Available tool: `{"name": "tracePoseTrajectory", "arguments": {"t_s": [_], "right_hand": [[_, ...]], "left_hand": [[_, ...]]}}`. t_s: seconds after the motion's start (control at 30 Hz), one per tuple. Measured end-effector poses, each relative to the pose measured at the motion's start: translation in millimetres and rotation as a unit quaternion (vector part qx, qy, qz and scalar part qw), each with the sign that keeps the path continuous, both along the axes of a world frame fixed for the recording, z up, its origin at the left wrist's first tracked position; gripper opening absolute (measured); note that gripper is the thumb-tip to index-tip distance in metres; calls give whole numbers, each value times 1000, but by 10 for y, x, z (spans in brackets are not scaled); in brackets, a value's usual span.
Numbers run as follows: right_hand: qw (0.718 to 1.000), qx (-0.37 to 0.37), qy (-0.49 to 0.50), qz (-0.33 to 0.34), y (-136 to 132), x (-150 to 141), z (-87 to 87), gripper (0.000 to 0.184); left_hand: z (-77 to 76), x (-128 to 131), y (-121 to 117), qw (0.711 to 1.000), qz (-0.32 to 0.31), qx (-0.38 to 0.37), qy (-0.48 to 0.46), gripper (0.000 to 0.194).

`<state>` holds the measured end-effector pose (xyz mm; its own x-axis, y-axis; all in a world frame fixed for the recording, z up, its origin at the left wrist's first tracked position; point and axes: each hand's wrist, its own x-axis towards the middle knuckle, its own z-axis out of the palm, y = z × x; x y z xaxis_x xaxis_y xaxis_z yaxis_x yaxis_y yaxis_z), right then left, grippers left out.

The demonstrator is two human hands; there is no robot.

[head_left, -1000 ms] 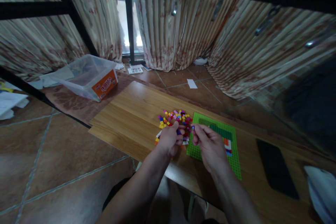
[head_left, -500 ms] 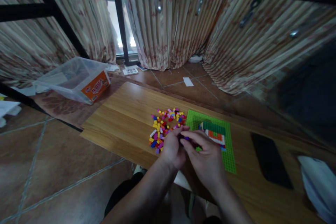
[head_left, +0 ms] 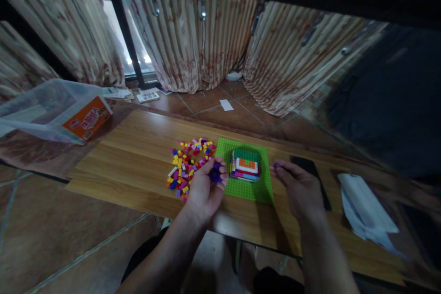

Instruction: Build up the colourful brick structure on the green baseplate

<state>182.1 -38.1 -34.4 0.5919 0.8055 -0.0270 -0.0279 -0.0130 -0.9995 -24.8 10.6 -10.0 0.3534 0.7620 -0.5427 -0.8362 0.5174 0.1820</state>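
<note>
Cupped palm up, my left hand (head_left: pixel 205 190) holds several dark purple bricks (head_left: pixel 216 173) beside the loose pile. My right hand (head_left: pixel 301 188) is to the right of the green baseplate (head_left: pixel 248 191), its thumb and fingertips pinching a small purple brick (head_left: pixel 276 165). Between the hands, a built block of bricks (head_left: pixel 245 164) stands on the baseplate. Its top shows dark green, white and orange, with coloured layers on its near side. A scattered pile of small coloured bricks (head_left: pixel 179 174) lies left of the baseplate, partly hidden by my left hand.
The wooden table (head_left: pixel 120 161) runs across the view. A clear plastic box (head_left: pixel 51 101) with an orange label stands at the far left. On the right lie a black flat object (head_left: pixel 306 165) and a white plastic bag (head_left: pixel 367 206). Curtains (head_left: pixel 213 41) hang behind.
My hands have moved apart; the right one has gone rightward past the baseplate with a small purple brick. My left palm now shows the purple bricks. The whole view has shifted to the right.
</note>
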Motion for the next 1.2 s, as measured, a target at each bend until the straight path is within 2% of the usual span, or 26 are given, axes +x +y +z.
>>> {"name": "tracePoseTrajectory", "arguments": {"t_s": [0.23,0.43,0.67,0.83,1.03,1.2], "right_hand": [[999,-37,6,0,68,-22,-74,29],[997,-61,15,34,169,-42,-142,29],[996,-80,21,38,263,-67,-141,27],[994,-100,-19,32,283,-76,-137,25],[991,-116,-32,61,241,-60,-190,23],[985,-128,-67,96,211,-34,-220,26]], "left_hand": [[-7,240,-181,999,-14,6,31,23],[-3,383,-270,999,-26,6,31,14],[17,389,-236,996,-35,-5,79,21],[48,392,-245,994,-59,-14,92,22],[48,391,-274,992,-75,-23,99,17],[39,384,-293,990,-88,-15,111,20]]}}
